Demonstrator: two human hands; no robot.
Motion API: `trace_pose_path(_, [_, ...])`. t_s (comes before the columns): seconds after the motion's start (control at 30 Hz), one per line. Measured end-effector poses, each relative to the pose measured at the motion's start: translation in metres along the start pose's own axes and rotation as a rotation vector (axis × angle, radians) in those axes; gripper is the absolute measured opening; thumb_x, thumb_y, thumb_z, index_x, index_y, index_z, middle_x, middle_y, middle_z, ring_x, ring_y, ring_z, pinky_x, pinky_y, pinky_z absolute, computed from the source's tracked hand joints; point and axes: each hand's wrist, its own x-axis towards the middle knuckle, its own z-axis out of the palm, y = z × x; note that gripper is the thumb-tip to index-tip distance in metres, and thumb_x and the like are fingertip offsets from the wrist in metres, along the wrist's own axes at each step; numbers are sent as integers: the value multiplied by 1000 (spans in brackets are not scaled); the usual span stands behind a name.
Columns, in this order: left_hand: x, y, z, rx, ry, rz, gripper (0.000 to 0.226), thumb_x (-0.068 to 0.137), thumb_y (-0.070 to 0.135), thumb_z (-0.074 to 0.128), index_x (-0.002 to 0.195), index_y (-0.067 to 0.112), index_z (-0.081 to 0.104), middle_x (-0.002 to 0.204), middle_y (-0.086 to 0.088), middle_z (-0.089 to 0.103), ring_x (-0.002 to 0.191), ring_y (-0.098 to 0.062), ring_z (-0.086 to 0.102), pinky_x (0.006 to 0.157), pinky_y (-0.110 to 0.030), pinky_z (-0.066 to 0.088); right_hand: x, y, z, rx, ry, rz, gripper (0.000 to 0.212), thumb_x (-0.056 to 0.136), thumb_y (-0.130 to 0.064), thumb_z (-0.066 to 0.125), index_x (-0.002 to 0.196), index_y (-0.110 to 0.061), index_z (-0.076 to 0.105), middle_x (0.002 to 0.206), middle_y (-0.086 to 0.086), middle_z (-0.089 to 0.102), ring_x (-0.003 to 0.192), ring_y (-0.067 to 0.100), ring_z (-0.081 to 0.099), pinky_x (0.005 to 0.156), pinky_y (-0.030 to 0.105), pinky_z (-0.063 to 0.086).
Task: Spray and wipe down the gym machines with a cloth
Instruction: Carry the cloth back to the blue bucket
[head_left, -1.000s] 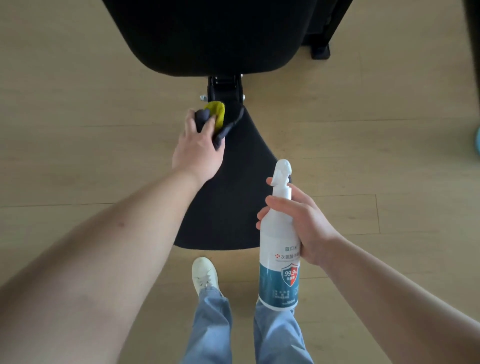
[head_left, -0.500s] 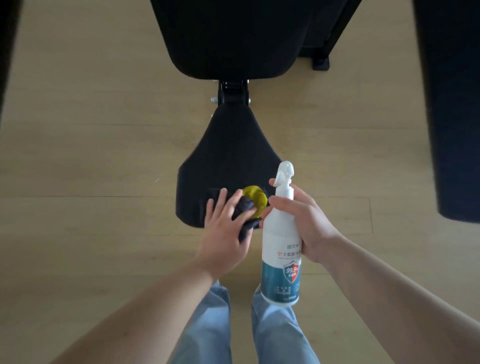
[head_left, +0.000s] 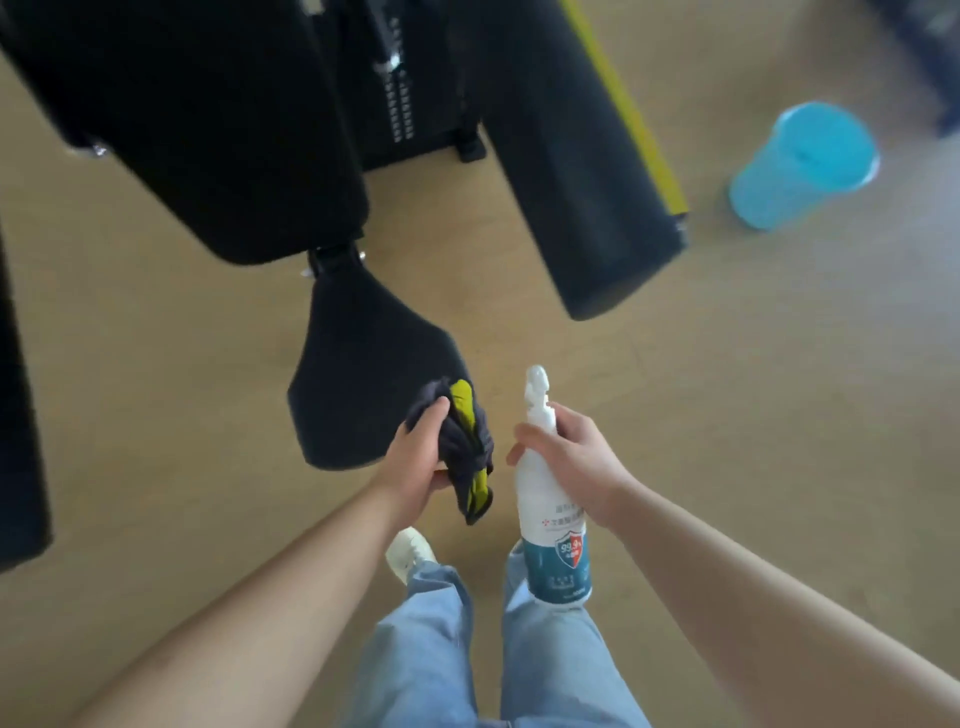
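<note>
Dark cloth (head_left: 467, 452) with a yellow-green fold, bunched up and gripped in the left hand (head_left: 415, 467), fingers curled round the upper part, lower end hanging free below the palm. Held at the near right corner of the black seat pad (head_left: 363, 374); touching the pad's edge or lifted clear of it, impossible to tell from above.

Just beside, apart from the cloth: white spray bottle (head_left: 545, 525) with a teal band at the bottom, upright, nozzle at the top pointing away. Right hand (head_left: 582, 462) wrapped round the neck and shoulder, fingers curled across the front. Trigger hidden behind the fingers, so pressed or not, cannot tell. Label print too small to read, apart from a shield mark.

Beyond the seat pad, joined by a short metal bracket: large black back pad (head_left: 208, 130), top cut off by the frame. To the right, a long black arm pad (head_left: 587, 171) with a yellow strip (head_left: 623, 104) along its far side, blurred. Between the two, a weight stack (head_left: 400, 93), only partly visible. Another black pad (head_left: 15, 389) clipped by the left edge.

Further right on the wooden floor (head_left: 779, 364), well apart: blue bucket (head_left: 802, 166), soft and out of focus. Below, light blue jeans (head_left: 426, 649) and one white shoe (head_left: 410, 553); other foot hidden behind the bottle.
</note>
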Motion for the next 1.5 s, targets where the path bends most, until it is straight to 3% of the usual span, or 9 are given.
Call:
trace_pose_path(0.13, [-20, 12, 49, 96, -131, -41, 31, 103, 38, 56, 123, 18, 67, 111, -12, 75, 100, -27, 74, 67, -39, 61, -34, 8, -40, -55, 138, 36, 18, 92, -20, 62, 84, -11, 76, 82, -1, 77, 72, 21, 66, 76, 40, 59])
trace_pose_path(0.37, [-51, 17, 175, 312, -239, -30, 49, 76, 54, 77, 115, 26, 70, 112, -10, 75, 104, -30, 72, 98, -50, 56, -83, 29, -130, 8, 319, 41, 27, 103, -39, 58, 90, -24, 75, 89, -13, 77, 95, 21, 70, 83, 39, 57])
trace_pose_path(0.5, [-63, 17, 242, 382, -226, -32, 19, 90, 40, 72, 82, 24, 79, 87, -9, 78, 90, -31, 74, 92, -47, 58, -98, 37, -189, -170, 388, 70, 40, 100, -51, 62, 95, -14, 77, 89, 9, 76, 76, 24, 67, 63, 34, 51])
trace_pose_path(0.6, [-65, 21, 288, 424, -263, -31, 42, 98, 36, 64, 59, 31, 77, 73, 0, 74, 80, -23, 67, 82, -36, 52, -105, 41, -232, -231, 382, 65, 37, 99, -48, 65, 98, -13, 78, 94, 9, 75, 89, 26, 70, 71, 38, 55])
trace_pose_path(0.8, [-51, 33, 365, 342, -233, -66, 29, 83, 41, 75, 86, 12, 75, 92, -11, 74, 81, -25, 70, 83, -33, 54, -106, 35, -309, 114, 231, 38, 24, 92, -35, 78, 111, -20, 74, 130, 0, 70, 111, 17, 69, 83, 28, 55])
trace_pose_path(0.93, [-27, 41, 413, 428, -218, -41, 60, 62, 57, 77, 99, 11, 74, 99, -13, 77, 94, -29, 73, 96, -44, 55, -86, 25, -347, -34, 286, 36, 33, 104, -34, 59, 111, -2, 66, 144, 14, 58, 94, 30, 66, 75, 38, 52])
trace_pose_path(1.03, [-12, 61, 449, 471, -232, -28, 61, 68, 58, 77, 107, 11, 71, 105, -14, 76, 98, -30, 73, 98, -48, 56, -62, 11, -381, -122, 332, 57, 45, 109, -30, 48, 129, 9, 58, 152, 14, 51, 120, 36, 62, 83, 37, 51])
trace_pose_path(1.23, [46, 112, 526, 545, -252, -9, 45, 87, 50, 70, 108, 10, 66, 106, -16, 74, 99, -32, 71, 97, -49, 56, 3, -15, -469, -99, 467, 133, 28, 103, -28, 50, 80, -11, 50, 79, 9, 58, 76, 32, 64, 61, 31, 38])
trace_pose_path(1.5, [146, 202, 652, 648, -348, -56, 58, 78, 60, 70, 112, 14, 68, 109, -14, 73, 101, -32, 70, 100, -49, 54, 89, -74, -586, -83, 475, 229, 17, 96, -25, 63, 91, -13, 73, 88, 2, 70, 54, 12, 50, 45, 20, 38])
